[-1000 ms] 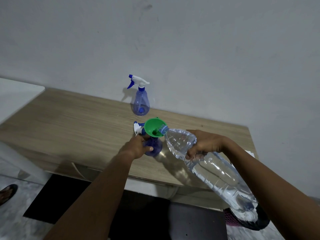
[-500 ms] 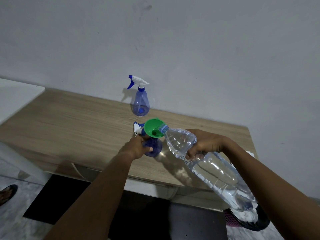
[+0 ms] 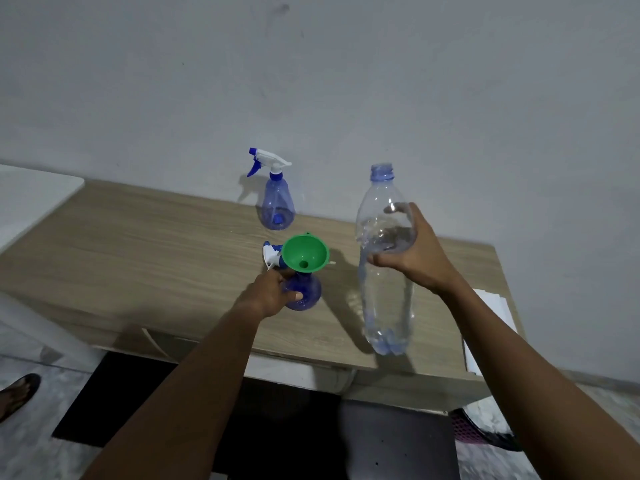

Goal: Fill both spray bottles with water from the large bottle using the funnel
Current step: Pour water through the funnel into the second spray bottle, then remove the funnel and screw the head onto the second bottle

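Right hand (image 3: 412, 259) around upright large bottle (image 3: 386, 306), mouth up; left hand (image 3: 268, 292) around nearer spray bottle (image 3: 307, 293).

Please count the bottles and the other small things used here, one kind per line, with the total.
Spray bottles: 2, the back spray bottle and the front spray bottle
Large bottle: 1
Green funnel: 1
Detached spray head: 1
Total: 5
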Demonstrator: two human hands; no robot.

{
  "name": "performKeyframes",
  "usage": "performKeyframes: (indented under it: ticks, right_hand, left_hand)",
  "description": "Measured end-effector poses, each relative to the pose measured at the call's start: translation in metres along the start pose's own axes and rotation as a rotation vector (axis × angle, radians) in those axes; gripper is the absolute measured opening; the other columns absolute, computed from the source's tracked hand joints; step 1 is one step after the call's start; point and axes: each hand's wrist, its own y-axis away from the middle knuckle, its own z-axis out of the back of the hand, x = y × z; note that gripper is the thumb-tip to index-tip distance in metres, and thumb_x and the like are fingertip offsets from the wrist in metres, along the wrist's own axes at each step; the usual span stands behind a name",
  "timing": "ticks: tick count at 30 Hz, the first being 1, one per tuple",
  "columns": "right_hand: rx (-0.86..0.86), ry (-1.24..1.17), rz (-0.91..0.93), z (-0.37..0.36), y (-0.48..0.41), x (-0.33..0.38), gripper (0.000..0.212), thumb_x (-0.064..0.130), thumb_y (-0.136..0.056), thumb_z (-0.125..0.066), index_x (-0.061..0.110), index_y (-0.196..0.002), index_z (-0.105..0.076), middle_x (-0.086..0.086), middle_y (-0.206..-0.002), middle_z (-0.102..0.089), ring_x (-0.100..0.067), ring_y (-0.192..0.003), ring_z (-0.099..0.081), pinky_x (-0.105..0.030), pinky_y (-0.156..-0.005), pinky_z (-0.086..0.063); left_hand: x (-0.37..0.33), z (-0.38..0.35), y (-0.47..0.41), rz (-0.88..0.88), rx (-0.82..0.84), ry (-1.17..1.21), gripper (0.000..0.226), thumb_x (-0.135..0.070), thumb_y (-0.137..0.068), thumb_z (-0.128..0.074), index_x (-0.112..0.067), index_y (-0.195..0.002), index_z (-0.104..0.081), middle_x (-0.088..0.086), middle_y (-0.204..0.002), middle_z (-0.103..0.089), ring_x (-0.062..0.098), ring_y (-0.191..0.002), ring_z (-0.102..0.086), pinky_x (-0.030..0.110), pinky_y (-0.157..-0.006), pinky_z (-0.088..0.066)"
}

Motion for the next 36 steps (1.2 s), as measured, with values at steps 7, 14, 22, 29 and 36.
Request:
performKeyframes:
  ticks: [7,14,22,29,36]
  right_hand:
    - [-0.448,0.046,0.067,-0.026,-0.007,-0.010,0.086,0.013,-0.064,-0.095,0.018,-0.133,-0.043,0.052,-0.112,-0.048,0.011,-0.096,-0.063,-0.017,-0.085,-0.054]
    - [-0.556,0.045,-0.054,-0.033,-0.016,-0.027,0.095,0.024,-0.065,-0.096,0.026,-0.140,-0.037,0.036,-0.107,-0.058,0.005,-0.099,-0.062,-0.030,-0.093,-0.056]
    - [-0.586,0.110,-0.041,-0.033,-0.001,-0.033,0.107,0.038,-0.060,-0.097,0.030,-0.144,-0.030,0.002,-0.137,-0.045,-0.009,-0.115,-0.054,-0.017,-0.091,-0.051]
    - [-0.432,0.014,0.000,-0.106,0.042,-0.041,0.046,0.017,-0.072,-0.087,0.025,-0.108,-0.058,0.006,-0.098,-0.062,-0.009,-0.083,-0.058,-0.031,-0.072,-0.051]
    - [-0.029,-0.177,-0.111,-0.126,0.041,-0.045,0.097,0.010,-0.064,-0.096,0.021,-0.146,-0.046,0.007,-0.137,-0.059,-0.010,-0.126,-0.059,-0.025,-0.103,-0.050]
  left_hand:
    - [0.002,-0.003,-0.003,-0.018,-0.010,0.013,0.052,-0.022,-0.080,-0.081,-0.024,-0.129,-0.062,0.005,-0.124,-0.066,0.025,-0.116,-0.060,0.037,-0.098,-0.046]
    - [0.007,-0.004,-0.006,-0.050,-0.016,0.021,0.048,-0.021,-0.080,-0.081,-0.022,-0.125,-0.063,0.004,-0.120,-0.068,0.025,-0.110,-0.062,0.039,-0.097,-0.047]
    - [0.008,-0.001,-0.004,-0.062,-0.006,0.004,0.047,-0.023,-0.079,-0.081,-0.023,-0.124,-0.066,0.002,-0.117,-0.069,0.024,-0.109,-0.062,0.040,-0.097,-0.048]
    - [0.005,0.002,0.007,-0.139,0.108,0.063,0.049,0.003,-0.082,-0.074,-0.010,-0.128,-0.061,-0.008,-0.109,-0.060,-0.007,-0.091,-0.055,-0.003,-0.067,-0.041]
    - [0.019,-0.007,0.021,-0.189,0.182,0.000,0.049,-0.011,-0.080,-0.079,-0.033,-0.121,-0.065,-0.020,-0.108,-0.064,0.001,-0.106,-0.061,0.015,-0.087,-0.050]
